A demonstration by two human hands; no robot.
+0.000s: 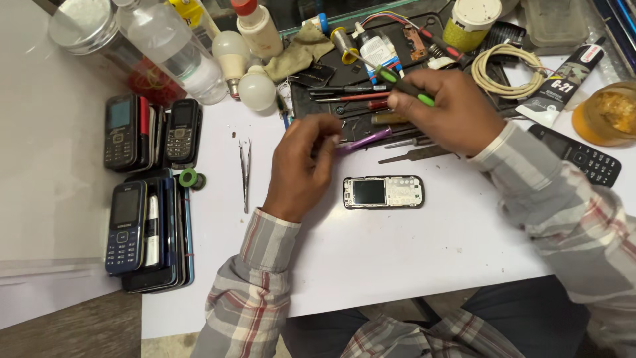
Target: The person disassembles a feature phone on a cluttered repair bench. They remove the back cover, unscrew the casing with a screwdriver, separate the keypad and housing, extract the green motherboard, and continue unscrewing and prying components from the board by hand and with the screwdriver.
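Note:
A small black phone (383, 192) with its front cover off lies flat on the white sheet (397, 258), screen and bare keypad board showing. My right hand (450, 113) hovers above and behind it, shut on a green and black screwdriver (405, 86) whose tip points up-left. My left hand (301, 166) is just left of the phone with its fingers pinched together; nothing shows between them. Its fingertips are close to a purple tool (364, 140) on the black tool mat (344, 73).
Steel tweezers (245, 169) lie left of my left hand. Stacks of keypad phones (126, 229) stand at the left edge. Two white bulbs (255, 86), a plastic bottle (175, 50), a cable coil (507, 69), a glue tube (563, 83) and a black handset (583, 156) crowd the back and right.

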